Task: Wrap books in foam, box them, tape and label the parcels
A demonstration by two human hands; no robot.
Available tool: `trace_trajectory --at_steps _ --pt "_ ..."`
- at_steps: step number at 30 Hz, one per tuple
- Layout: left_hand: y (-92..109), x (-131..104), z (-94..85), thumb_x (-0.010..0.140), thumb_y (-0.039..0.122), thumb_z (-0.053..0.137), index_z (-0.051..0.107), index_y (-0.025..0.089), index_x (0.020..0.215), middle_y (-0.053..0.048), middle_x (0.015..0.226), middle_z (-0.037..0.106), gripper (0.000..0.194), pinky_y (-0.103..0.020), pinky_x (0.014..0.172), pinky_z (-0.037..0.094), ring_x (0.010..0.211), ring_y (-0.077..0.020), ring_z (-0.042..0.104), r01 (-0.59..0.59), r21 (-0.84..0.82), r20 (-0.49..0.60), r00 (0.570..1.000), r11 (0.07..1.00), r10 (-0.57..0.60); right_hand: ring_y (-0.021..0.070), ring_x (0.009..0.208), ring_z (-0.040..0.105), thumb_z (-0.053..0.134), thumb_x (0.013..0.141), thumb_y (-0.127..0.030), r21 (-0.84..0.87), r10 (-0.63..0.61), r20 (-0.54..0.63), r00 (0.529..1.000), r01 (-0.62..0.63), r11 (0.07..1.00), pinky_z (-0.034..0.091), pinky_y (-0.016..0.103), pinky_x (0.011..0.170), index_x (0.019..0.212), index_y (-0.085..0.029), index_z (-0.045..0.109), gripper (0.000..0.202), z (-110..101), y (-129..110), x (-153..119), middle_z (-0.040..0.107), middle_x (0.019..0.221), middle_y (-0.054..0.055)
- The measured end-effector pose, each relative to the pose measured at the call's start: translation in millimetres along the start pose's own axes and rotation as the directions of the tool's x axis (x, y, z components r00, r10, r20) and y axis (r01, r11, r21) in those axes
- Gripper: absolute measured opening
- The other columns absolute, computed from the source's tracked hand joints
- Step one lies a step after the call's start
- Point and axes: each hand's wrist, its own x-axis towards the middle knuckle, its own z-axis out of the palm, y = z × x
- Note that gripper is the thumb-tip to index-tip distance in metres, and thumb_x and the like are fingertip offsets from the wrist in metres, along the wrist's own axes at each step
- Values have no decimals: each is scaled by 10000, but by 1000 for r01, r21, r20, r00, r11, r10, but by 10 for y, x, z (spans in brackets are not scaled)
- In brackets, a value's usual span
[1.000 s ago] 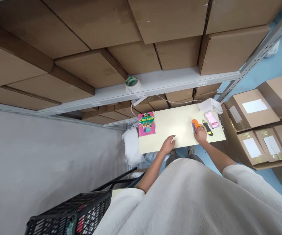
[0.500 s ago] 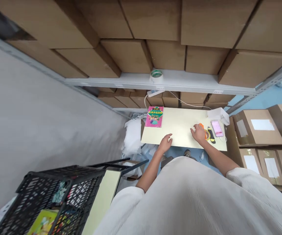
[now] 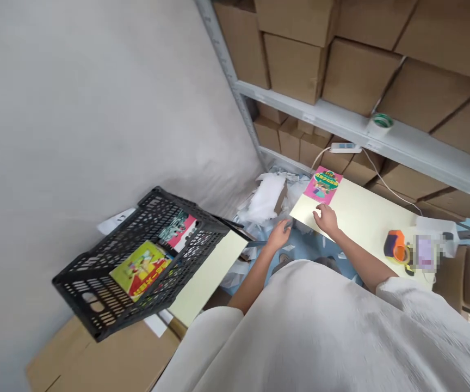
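Nearest: left hand [image 3: 279, 234], held just off the counter's left end, fingers loosely extended, nothing between them. Right hand [image 3: 326, 220] above the counter's near edge, close to its left corner; fingers parted and bent, grasping nothing, tips at the near edge of the pink book. Contact with the cover: cannot tell.

Left side: black crate [image 3: 196, 258], well apart from both hands, a yellow-green book [image 3: 137, 267] lying inside.

Counter [image 3: 365, 218]: pale top, running from near the hands off to the right. Toward its right end, an orange tape dispenser [image 3: 393, 244] beside a pixelated object [image 3: 425, 253]; white box [image 3: 437, 231] just behind.

Pink book [image 3: 323, 186]: flat on the counter's far-left corner, cover up. Long axis runs away from the person, slanting rightward with distance; title end points to the shelf, bottom edge to the right hand. Title upright from the person's side.

Beyond: white power strip [image 3: 345, 147], then grey shelf [image 3: 333, 111] with tape roll [image 3: 378, 129] and cardboard boxes [image 3: 294, 65].
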Motion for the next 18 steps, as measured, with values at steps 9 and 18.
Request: trace_trajectory --at_steps 9,18 --pt "-688 -132 -671 984 160 591 697 198 1408 -145 1493 696 438 -498 1275 482 1416 -286 654 104 -86 -176 977 991 -118 320 1094 656 502 1065 -329 -25 -198 157 968 205 979 472 415 971 1265 -177 712 327 394 -1012 697 733 1262 166" --pt "-940 404 -853 976 147 586 679 184 1416 -152 1534 663 451 -492 1335 411 1496 -286 594 251 -175 -230 930 952 -287 312 1100 657 514 1028 -289 -1 -253 301 919 266 964 502 419 1004 1276 -181 719 339 820 -1136 1946 728 1286 161"
